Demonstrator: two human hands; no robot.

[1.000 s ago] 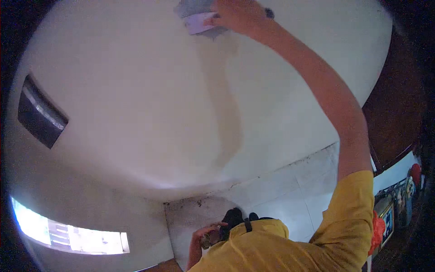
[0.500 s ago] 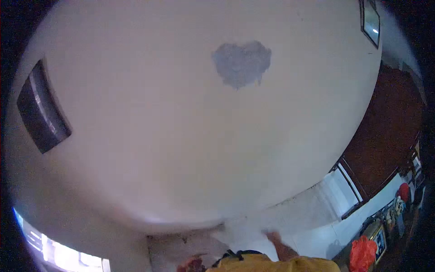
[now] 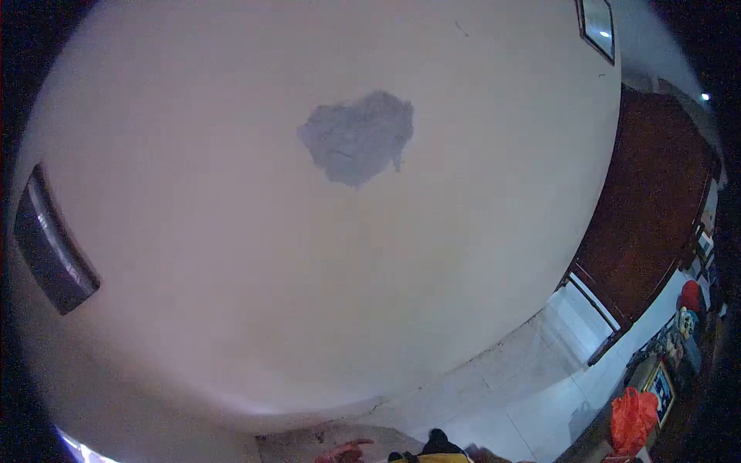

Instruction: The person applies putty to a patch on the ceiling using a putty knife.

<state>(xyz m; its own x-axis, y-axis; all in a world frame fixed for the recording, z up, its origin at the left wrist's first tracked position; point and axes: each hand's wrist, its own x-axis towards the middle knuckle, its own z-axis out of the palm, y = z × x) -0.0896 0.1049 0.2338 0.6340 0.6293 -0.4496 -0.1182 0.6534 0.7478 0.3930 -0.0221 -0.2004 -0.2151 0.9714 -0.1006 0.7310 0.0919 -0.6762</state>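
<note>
Currently, ragged grey patch (image 3: 356, 137) on wall (image 3: 231, 239), well above the lower edge. Left hand (image 3: 344, 452) low in view, partly cut off, apart from patch; some fingers extended, opening and any hold cannot be told. Right hand (image 3: 485, 454) blurred beside yellow shirt (image 3: 441, 458); finger state cannot be told. Framed picture (image 3: 597, 29) high by the wall's right edge.

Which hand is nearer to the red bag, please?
Right. The right hand, blurred at the bottom edge, is left of the red bag; the left hand is farther left, beyond the yellow shirt.
</note>
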